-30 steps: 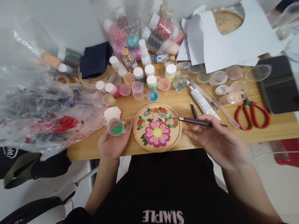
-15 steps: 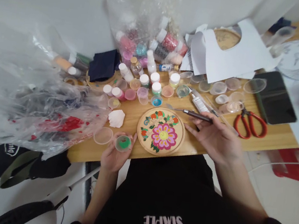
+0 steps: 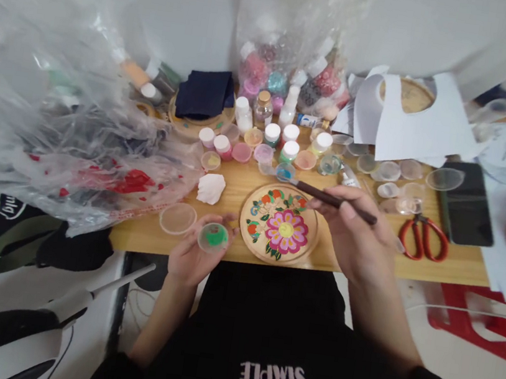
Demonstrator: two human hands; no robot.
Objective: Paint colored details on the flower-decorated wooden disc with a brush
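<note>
My left hand (image 3: 193,259) is closed around a small clear plastic cup (image 3: 213,238) with green material inside, left of the round board. Between the fingers of my right hand (image 3: 359,239) is a dark-handled tool (image 3: 327,198); its thin light tip points left, in front of the cup of blue (image 3: 285,172). What kind of tip it is cannot be made out. The round wooden board (image 3: 246,235) lies flat on the table between my hands. It carries a pink and purple flower with a yellow centre (image 3: 287,230), orange blossoms and green leaves.
White-capped jars (image 3: 289,151) and several small cups stand behind the board. Red-handled pliers (image 3: 424,238) and a black phone (image 3: 470,204) lie to the right. A crumpled tissue (image 3: 210,188), a clear lid (image 3: 178,220) and a plastic bag (image 3: 141,183) are to the left.
My right hand has tilted and turned the tool, bringing its handle lower on the right and further across the fingers. The left hand still holds the cup. The camera view has shifted.
</note>
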